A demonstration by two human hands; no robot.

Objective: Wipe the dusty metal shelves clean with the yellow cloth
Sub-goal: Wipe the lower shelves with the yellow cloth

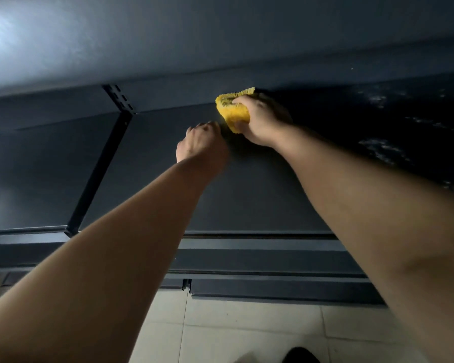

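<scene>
Right hand (260, 121) grips the bunched yellow cloth (232, 113) at the rear edge of the shelf (247, 195); left hand (202, 145) rests curled, holding nothing. Keep pressure firm; overlap strokes rightward into the dust streaks (378, 148).

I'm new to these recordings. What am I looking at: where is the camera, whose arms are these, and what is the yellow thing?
No machine here: a person works with two bare hands. The one picture comes from a camera worn on the head, looking forward and down along both arms. The dark surface is a metal shelf. The right hand grips a bunched yellow cloth near the shelf's back edge. The left hand is beside it, fingers curled, with nothing visible in it. Pale dust patches show farther right on the shelf. Light floor tiles lie below.
</scene>
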